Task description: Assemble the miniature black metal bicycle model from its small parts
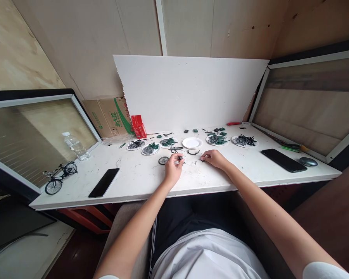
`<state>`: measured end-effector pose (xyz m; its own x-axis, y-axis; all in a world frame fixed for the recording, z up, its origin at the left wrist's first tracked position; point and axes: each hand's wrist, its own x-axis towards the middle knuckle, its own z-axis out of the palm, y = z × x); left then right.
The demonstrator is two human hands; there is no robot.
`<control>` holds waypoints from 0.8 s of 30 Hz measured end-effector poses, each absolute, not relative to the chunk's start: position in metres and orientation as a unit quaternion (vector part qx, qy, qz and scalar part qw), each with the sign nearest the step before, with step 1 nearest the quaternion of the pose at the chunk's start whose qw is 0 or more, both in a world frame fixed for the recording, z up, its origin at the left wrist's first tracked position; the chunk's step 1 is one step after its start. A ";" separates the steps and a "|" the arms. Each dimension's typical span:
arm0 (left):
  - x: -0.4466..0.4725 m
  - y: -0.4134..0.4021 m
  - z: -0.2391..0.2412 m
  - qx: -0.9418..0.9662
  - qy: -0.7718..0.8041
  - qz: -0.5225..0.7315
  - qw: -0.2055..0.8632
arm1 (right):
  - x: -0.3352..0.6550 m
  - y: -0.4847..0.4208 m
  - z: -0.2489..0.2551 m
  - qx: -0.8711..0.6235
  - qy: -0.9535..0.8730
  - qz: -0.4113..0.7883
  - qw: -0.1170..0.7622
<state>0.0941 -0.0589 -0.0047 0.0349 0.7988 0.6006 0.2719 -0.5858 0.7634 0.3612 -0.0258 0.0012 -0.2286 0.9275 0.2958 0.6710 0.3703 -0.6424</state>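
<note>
My left hand [173, 170] is closed, its fingertips pinching a small dark part [180, 158] just above the table. Across from it, my right hand [216, 159] rests at the tabletop with thumb and fingers together on a tiny black piece [203, 160], too small to name. A black spoked toy wheel [163, 160] lies left of my left hand. Beyond the hands are a black bicycle frame piece [175, 148] and a curved black strip [193, 152]. A small pale pin [195, 162] lies between the hands.
Behind stand a white plate [192, 148] and several plates of black and green parts, including one at right [233, 144]. An assembled model bicycle [61, 176], phones [104, 182] [283, 160], a mouse [308, 161], a bottle [75, 145] and a red box [139, 126] surround the work area.
</note>
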 end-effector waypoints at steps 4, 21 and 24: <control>0.094 -0.060 -0.004 0.684 0.392 0.570 0.230 | 0.361 -0.026 0.001 -0.536 -0.764 0.171 0.316; 0.094 -0.061 -0.004 0.692 0.393 0.562 0.227 | 0.358 -0.024 -0.003 -0.571 -0.753 0.124 0.301; 0.094 -0.061 -0.003 0.692 0.389 0.562 0.232 | 0.360 -0.026 -0.002 -0.564 -0.751 0.134 0.316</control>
<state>0.0943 -0.0611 -0.0034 0.0653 0.7998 0.5967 0.2778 -0.5889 0.7590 0.3597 -0.0258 -0.0021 -0.1634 0.9323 0.3227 0.7626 0.3269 -0.5582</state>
